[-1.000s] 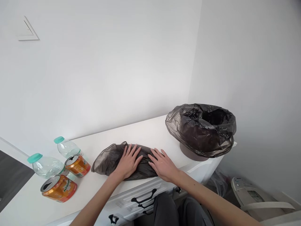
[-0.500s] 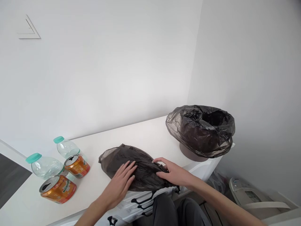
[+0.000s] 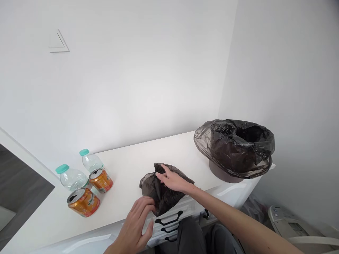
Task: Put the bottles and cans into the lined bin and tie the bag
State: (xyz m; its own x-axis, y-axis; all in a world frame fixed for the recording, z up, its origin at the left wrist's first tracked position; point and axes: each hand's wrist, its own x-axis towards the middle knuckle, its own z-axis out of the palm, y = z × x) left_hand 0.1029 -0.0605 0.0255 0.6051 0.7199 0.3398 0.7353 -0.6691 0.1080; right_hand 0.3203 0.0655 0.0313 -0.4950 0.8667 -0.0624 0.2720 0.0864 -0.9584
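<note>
A dark plastic bag (image 3: 169, 199) lies bunched and partly folded at the front edge of the white counter. My right hand (image 3: 172, 180) rests on top of it with the fingers spread. My left hand (image 3: 137, 222) is at the bag's lower left side, fingers curved and thumb apart, holding nothing. To the left stand two orange cans, one nearer (image 3: 83, 202) and one farther (image 3: 101, 180). Behind them are two clear bottles with teal caps, one at the left (image 3: 72, 179) and one farther back (image 3: 91, 162).
At the counter's right end stands a brown bin (image 3: 225, 173) lined with a dark bag (image 3: 233, 151) that hangs over its rim. White drawers with black handles (image 3: 169, 219) are below the counter (image 3: 127, 158). A beige appliance (image 3: 288, 222) sits low at the right.
The loose bag has become shorter and more folded. My right hand has moved left over it, and my left hand has lowered off its top to its near side. The view has shifted left.
</note>
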